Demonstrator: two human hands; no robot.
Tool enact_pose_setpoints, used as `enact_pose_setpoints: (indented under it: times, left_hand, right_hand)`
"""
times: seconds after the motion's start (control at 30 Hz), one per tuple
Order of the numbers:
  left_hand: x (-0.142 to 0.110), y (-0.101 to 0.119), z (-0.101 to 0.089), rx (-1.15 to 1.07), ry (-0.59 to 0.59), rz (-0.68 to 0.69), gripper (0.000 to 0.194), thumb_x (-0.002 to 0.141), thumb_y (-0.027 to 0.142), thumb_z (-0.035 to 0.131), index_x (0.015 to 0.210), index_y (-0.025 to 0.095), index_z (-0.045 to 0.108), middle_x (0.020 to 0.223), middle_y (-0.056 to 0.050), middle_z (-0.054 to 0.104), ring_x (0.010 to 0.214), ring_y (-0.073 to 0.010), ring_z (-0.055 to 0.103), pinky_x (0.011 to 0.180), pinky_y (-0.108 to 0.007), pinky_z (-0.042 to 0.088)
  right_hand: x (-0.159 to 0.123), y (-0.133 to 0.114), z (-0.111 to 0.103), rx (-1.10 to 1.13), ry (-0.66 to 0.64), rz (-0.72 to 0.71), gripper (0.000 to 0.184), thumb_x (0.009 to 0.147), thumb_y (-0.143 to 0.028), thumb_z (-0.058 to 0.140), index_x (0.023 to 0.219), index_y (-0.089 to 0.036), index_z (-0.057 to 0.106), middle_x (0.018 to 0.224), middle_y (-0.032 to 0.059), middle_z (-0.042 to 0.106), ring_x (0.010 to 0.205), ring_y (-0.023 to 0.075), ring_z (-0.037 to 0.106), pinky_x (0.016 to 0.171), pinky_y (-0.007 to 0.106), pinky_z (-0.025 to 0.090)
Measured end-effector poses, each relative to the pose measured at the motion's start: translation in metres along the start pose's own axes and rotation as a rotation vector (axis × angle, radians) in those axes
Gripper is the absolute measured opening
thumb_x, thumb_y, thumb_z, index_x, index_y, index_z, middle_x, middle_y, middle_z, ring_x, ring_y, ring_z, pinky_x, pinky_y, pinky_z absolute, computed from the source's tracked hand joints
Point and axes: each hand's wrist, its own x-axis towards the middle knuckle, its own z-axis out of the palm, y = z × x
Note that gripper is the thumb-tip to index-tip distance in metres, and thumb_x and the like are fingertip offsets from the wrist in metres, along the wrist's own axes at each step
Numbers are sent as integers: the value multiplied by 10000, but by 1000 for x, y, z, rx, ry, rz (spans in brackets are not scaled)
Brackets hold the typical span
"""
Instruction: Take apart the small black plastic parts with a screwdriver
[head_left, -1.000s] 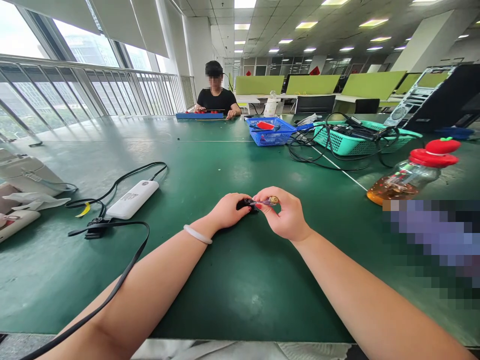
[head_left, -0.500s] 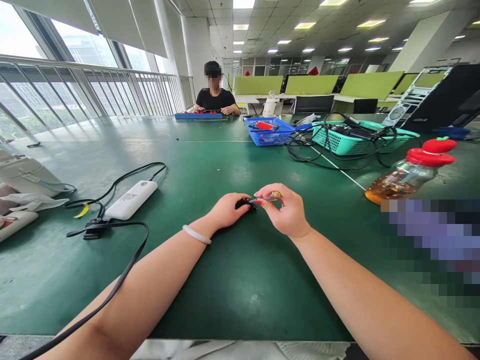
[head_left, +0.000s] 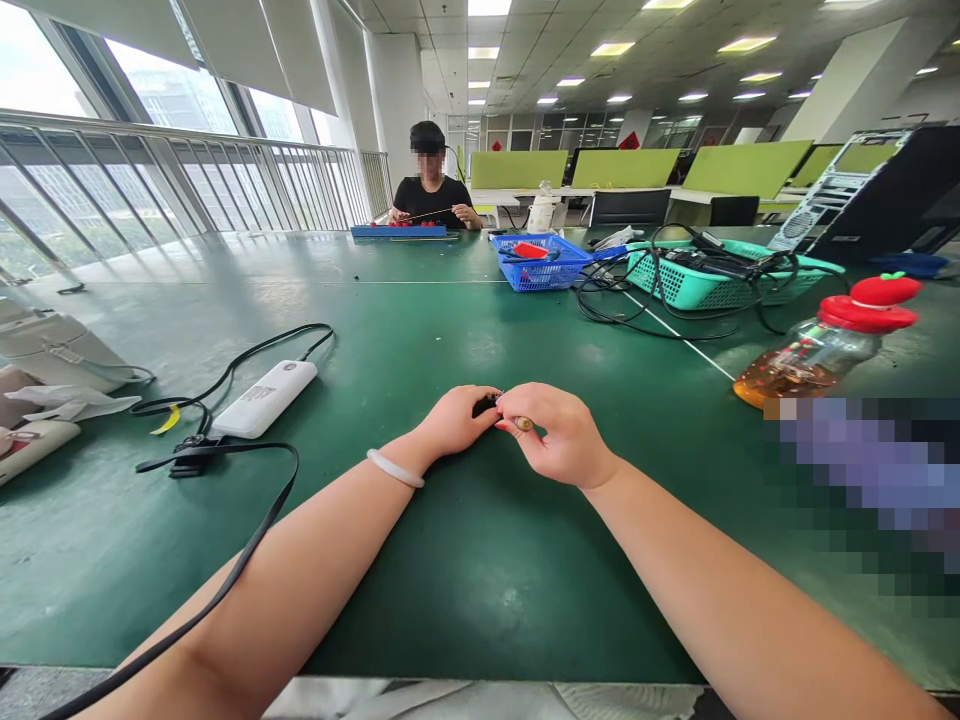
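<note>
Since the earlier frame, the right hand (head_left: pixel 562 432) has turned and come in against the left hand (head_left: pixel 456 415), swinging the slim tool (head_left: pixel 523 424) so its round butt end faces back toward the camera. Nearest, a black cable (head_left: pixel 251 560) crosses the left forearm. Right fingers pinch the tool; left fingers grasp a small black piece (head_left: pixel 484 406), mostly hidden between the hands, low over the green bench (head_left: pixel 480 580). Left of them lies a white oblong device (head_left: pixel 266 400); well to the right is a red-lidded bottle (head_left: pixel 810 362). Farther off sit a blue basket (head_left: pixel 540 278) and a teal basket (head_left: pixel 682 292) holding black cords. At the far edge, a person (head_left: pixel 431 195) holds a thin stick.
</note>
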Motion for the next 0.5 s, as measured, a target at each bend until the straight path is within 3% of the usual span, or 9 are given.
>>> enact_pose_setpoints:
  times: [0.17,0.5]
  left_hand:
    - [0,-1,0,-4,8,7,233,881,278,548,1025,195,712,1033,-42,748,919,-215,670,818,-310,509]
    - [0,-1,-1,22,-1,-12,264,913,306,526,1082,201,700,1079,-48,740,960,-227,667,888,-337,510]
  right_hand:
    - [1,-1,1,19,-24,-24,271,800,-2,512,899,-248,566,789,5,674,749,164,651,686,288,562]
    - [-5,6,-1,97,150,288,93,875,-154,607,869,-242,576,849,13,709,804,174,701,718,305,576]
